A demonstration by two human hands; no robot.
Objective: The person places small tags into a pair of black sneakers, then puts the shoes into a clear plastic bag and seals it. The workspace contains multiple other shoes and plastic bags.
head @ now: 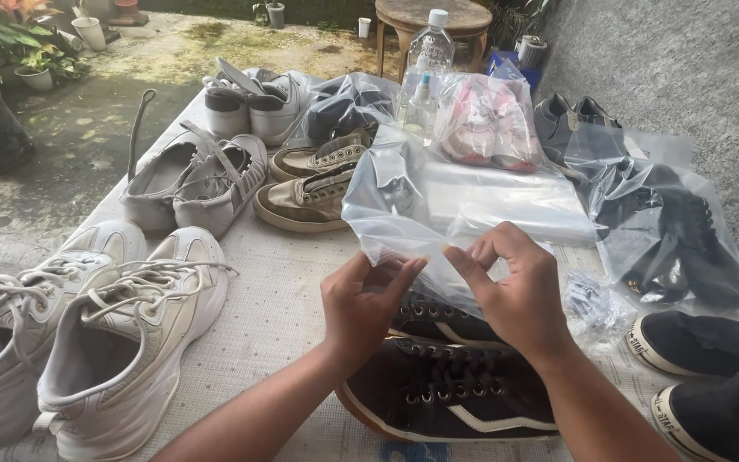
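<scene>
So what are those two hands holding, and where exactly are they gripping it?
Both hands pinch a clear plastic bag at its lower edge: left hand and right hand, fingertips on the film.

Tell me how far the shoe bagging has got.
Done: pink shoes and black shoes sit in bags. In hand: left hand and right hand pinch a clear bag above the dark sneakers. Left: white sneakers, grey and tan pairs lie unbagged.
</scene>
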